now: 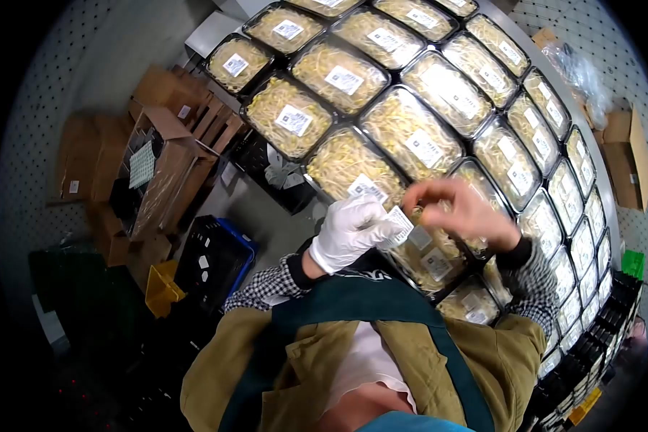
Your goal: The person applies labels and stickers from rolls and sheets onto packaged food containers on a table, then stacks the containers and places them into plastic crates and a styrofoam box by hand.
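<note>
My left hand (348, 232), in a white glove, is closed with thumb and fingers pinched on a small printed label (399, 226). Just right of it is my bare right hand (464, 210), slightly blurred, its curled fingers and thumb apart with nothing visible between them. Both hands are above black trays of bean sprouts under clear film. One labelled tray (353, 169) lies just beyond my left hand. Beneath my hands another tray (434, 264) is partly covered, with labels on its film.
Rows of sprout trays (342, 75) cover the metal table, extending away and to the right. On the left are a blue-rimmed black crate (216, 252), cardboard boxes (97, 158) and a yellow bin (163, 288). An open carton (623, 155) sits on the right floor.
</note>
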